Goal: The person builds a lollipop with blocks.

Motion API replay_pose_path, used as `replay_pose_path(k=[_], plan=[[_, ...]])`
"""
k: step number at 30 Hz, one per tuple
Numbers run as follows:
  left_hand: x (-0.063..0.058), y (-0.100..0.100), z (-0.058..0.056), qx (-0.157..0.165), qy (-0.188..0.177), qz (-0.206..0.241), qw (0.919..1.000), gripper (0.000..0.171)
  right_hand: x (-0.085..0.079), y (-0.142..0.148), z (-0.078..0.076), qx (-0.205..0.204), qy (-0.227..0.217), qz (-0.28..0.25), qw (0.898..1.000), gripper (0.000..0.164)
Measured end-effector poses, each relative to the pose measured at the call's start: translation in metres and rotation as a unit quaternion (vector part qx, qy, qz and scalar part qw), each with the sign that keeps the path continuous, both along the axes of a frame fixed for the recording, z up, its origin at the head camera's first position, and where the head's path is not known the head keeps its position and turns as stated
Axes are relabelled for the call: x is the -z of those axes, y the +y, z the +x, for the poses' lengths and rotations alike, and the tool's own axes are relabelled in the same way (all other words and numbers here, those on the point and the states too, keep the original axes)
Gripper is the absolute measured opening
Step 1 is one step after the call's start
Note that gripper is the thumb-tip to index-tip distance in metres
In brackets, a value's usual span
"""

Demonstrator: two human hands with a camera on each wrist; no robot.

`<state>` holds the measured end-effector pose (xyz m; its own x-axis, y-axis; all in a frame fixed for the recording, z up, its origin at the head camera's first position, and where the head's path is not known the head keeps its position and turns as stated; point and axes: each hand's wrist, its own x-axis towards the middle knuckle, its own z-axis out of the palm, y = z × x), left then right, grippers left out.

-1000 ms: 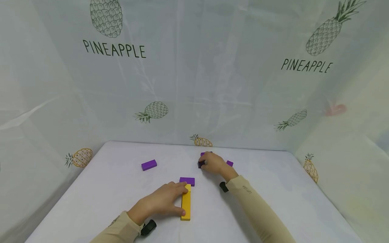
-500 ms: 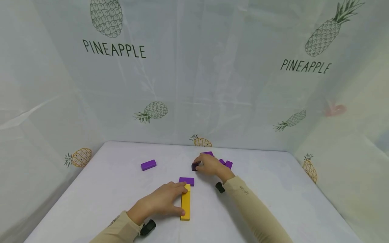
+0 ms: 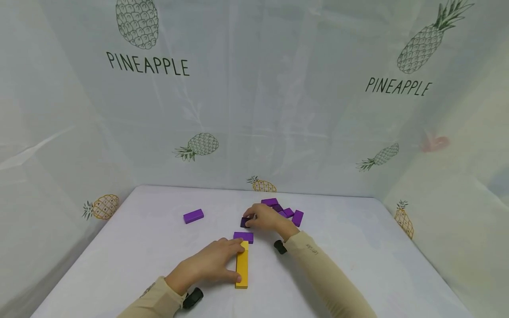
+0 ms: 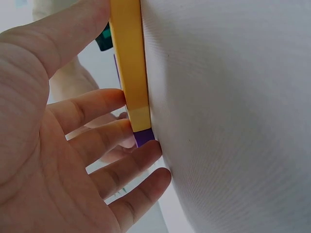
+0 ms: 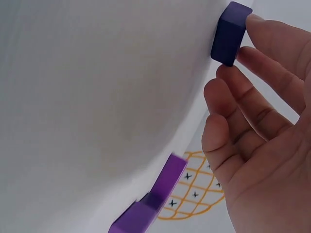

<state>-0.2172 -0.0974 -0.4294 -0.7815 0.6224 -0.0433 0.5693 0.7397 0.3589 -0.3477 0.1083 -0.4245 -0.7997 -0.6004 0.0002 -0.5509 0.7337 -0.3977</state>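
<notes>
My left hand (image 3: 211,261) rests against the left side of a row of yellow blocks (image 3: 242,269), thumb at the near part and fingertips at the far end. In the left wrist view its fingers are fairly straight along the yellow blocks (image 4: 131,63). A purple block (image 3: 243,237) lies crosswise at the far end of the row. Just beyond it my right hand (image 3: 265,218) pinches a dark purple block (image 3: 245,222) between thumb and fingertips. In the right wrist view this dark purple block (image 5: 230,35) is close over the white surface, the other fingers loosely bent.
A single purple block (image 3: 193,216) lies at the back left. Behind my right hand is a loose cluster of several purple blocks (image 3: 297,218). The white tabletop (image 3: 358,256) meets a hanging pineapple-print sheet (image 3: 270,110) at the back and sides.
My right hand has moved left and nearer with the dark purple block, away from the cluster, uncovering more purple blocks. The left hand and yellow row have stayed in place.
</notes>
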Motion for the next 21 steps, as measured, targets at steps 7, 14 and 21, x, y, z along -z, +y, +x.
replay_pose_path(k=[7, 14, 21], plan=[[-0.001, 0.000, 0.000, 0.004, 0.002, 0.002, 1.0000, 0.071, 0.003, -0.009, 0.003, -0.007, -0.018, -0.001, 1.000, 0.027], [0.001, 0.000, -0.001, 0.010, 0.014, 0.001, 0.9999, 0.071, 0.004, -0.014, 0.008, -0.030, -0.011, 0.007, 0.999, 0.026], [0.001, 0.000, 0.000, 0.011, 0.017, 0.005, 0.9998, 0.070, 0.000, -0.016, 0.013, -0.034, -0.013, 0.006, 0.999, 0.024]])
